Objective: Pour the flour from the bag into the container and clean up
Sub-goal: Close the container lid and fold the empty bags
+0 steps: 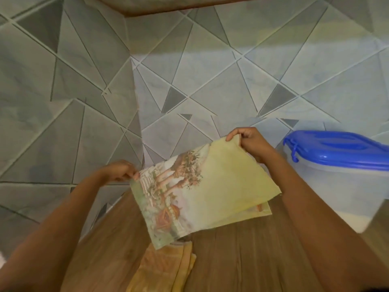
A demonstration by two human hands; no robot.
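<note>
Two cloths, one container. The left hand [121,170] and right hand [250,142] each pinch an upper corner of a yellow printed cloth [210,190], held spread over the back of the wooden surface [242,249]. A second yellow cloth [168,268] lies folded at the front edge. The clear container [345,197], its one blue lid [341,152] on, stands at the right edge, a white layer low inside. Grey geometric wall tiles [189,81] stand behind.
</note>
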